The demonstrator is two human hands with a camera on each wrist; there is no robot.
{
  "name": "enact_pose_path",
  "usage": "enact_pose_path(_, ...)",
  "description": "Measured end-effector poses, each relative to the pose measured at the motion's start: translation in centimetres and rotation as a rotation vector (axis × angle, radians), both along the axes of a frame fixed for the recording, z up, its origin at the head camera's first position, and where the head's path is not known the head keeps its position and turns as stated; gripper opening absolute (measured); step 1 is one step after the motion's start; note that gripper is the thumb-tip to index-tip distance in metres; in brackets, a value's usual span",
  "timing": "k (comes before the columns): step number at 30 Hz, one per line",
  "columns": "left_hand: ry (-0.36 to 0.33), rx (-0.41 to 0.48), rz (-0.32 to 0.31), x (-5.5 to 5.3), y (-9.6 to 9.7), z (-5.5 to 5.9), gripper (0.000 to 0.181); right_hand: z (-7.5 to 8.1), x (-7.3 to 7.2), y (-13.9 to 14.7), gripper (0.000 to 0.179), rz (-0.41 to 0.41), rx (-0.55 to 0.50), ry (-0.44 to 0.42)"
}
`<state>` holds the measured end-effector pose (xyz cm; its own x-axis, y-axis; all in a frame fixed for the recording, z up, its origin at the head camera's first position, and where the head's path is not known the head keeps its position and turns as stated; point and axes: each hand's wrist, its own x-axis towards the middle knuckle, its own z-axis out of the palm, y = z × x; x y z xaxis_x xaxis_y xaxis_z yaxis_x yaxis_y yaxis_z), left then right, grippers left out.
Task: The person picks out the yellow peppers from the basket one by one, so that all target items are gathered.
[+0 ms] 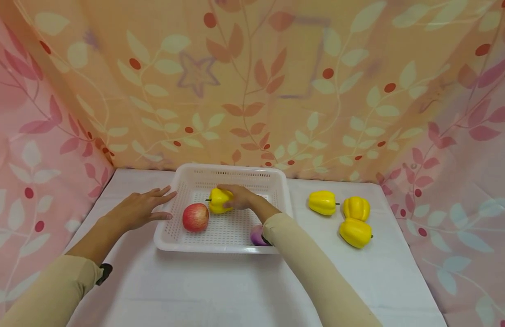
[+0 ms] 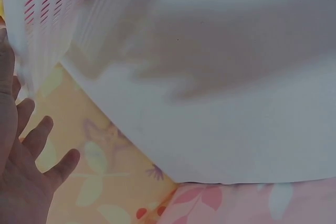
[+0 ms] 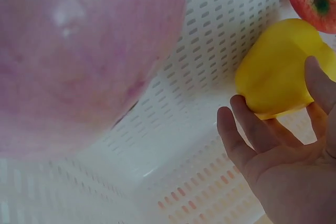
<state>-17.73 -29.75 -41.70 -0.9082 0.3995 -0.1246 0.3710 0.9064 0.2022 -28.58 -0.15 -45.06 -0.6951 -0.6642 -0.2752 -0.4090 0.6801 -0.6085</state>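
In the head view, my right hand (image 1: 241, 197) reaches into a white perforated plastic basket (image 1: 220, 249), its fingers around the right side of a yellow bell pepper (image 1: 218, 201). The right wrist view shows the fingers (image 3: 252, 124) curled about that yellow pepper (image 3: 278, 72) by the basket floor. A red apple (image 1: 195, 217) lies to the pepper's left. Under my right wrist sits a round purple vegetable (image 1: 257, 235), partly hidden; its exact kind is unclear. My left hand (image 1: 144, 209) is spread with loose fingers at the basket's left rim.
Several yellow bell peppers (image 1: 322, 202) lie on the white-covered table (image 1: 187, 290) right of the basket. Floral curtains (image 1: 252, 91) stand behind the table and on both sides.
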Motion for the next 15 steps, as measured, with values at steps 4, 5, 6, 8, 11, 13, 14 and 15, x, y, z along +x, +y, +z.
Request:
enact_pose_path(4, -0.008, 0.003, 0.008, 0.1, 0.2, 0.1, 0.076, 0.7, 0.3, 0.2, 0.064, 0.036, 0.023, 0.028)
enact_pose_path(5, -0.011, 0.003, 0.009, 0.1, 0.2, 0.1, 0.076, 1.0, 0.4, 0.3, 0.064, 0.045, 0.027, 0.035)
enact_pose_path(6, -0.010, 0.002, 0.006, 0.1, 0.2, 0.2, 0.076, 1.2, 0.4, 0.4, 0.064, 0.052, 0.032, 0.042)
enact_pose_path(8, -0.006, 0.001, 0.002, 0.1, 0.2, 0.2, 0.077, 1.7, 0.5, 0.7, 0.064, 0.063, 0.038, 0.060)
enact_pose_path(11, 0.015, -0.006, -0.012, -0.1, 0.1, 0.0, 0.077, 2.3, 0.7, 1.4, 0.065, 0.060, 0.025, 0.062)
enact_pose_path(13, 0.026, -0.004, -0.019, -0.1, 0.0, -0.1, 0.076, 2.6, 0.7, 2.1, 0.065, 0.045, 0.011, 0.061)
enact_pose_path(14, 0.031, -0.003, -0.024, -0.1, 0.0, -0.1, 0.076, 2.7, 0.7, 2.4, 0.065, 0.037, 0.000, 0.060)
enact_pose_path(15, 0.034, 0.001, -0.027, -0.1, 0.0, -0.2, 0.076, 2.9, 0.8, 2.8, 0.065, 0.028, -0.012, 0.060)
